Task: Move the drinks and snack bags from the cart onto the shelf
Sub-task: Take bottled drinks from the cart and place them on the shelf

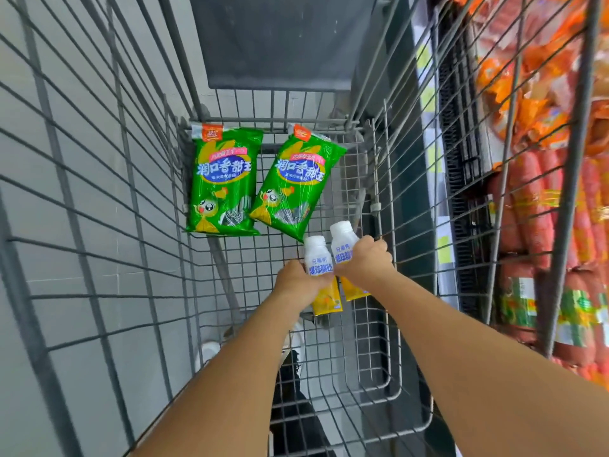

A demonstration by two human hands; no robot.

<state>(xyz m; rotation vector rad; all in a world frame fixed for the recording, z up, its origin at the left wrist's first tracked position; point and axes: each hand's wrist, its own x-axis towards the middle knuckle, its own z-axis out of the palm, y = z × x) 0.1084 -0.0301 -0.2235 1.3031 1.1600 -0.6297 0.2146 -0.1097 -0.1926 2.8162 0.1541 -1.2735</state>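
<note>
You look down into a grey wire cart (108, 199), whose tall mesh walls close in on the left and right sides. Below it lies a floor (49, 291) of pale grey tiles. On your right, behind the cart wall, stands the shelf (557, 199), full of red sausages and orange packs. At the far end of the cart a dark grey panel (280, 41) stands up.

On the cart bottom, at the far end, lie two green snack bags. The left green bag (222, 179) lies almost straight, and the right green bag (296, 183) is tilted, with its lower corner just beside the bottles.

Your left hand (298, 282) has its fingers closed around the left bottle (318, 257), white with a yellow lower part. Your right hand (365, 262) grips the right bottle (342, 245) of the same kind. The two bottles are touching each other, with their caps pointing away from you. They are near the right wall of the cart.

The middle and near part of the cart bottom is bare mesh, so there is open room around your arms.
</note>
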